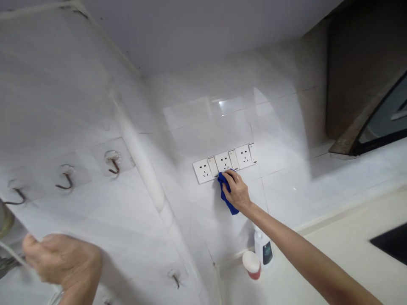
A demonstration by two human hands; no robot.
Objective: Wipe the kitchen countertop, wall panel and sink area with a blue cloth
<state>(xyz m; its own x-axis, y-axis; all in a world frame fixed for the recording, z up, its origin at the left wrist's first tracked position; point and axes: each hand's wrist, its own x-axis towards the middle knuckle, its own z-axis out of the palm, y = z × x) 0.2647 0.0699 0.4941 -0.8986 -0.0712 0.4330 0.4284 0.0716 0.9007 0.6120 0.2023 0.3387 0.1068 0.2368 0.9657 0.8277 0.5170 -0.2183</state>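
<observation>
Tiled wall (282,131): pale, meeting a second wall face at the left. Desk (343,237): one, pale, at lower right. Brown panel (352,80): one, at upper right, with a glazed dark section beside it. White pipe-like strip (143,165): one, running down the wall corner. Black panel (392,243): one, flat on the desk, cut by the picture edge. Socket plate (203,170): one row, tilted in view, carrying three sockets and three switches. Bottle (263,250): one, white, dark label, standing on the desk by the wall. Tub (251,262): one, white top, red below, just beside the bottle. Hooks (114,164): four clearly seen, three in a row and one lower. White cable (14,254): one, near the left hand.

Hands: two. The right hand (235,191) has its grip closed, fingers bunched on one blue cloth (233,207). The left hand (62,260) is blurred, with fingers curled; whether its grip has hold of the cable cannot be told.

The cloth lies beneath the right fingers, its upper end at the plate's lower edge by the middle socket, its loose end hanging below the palm.
</observation>
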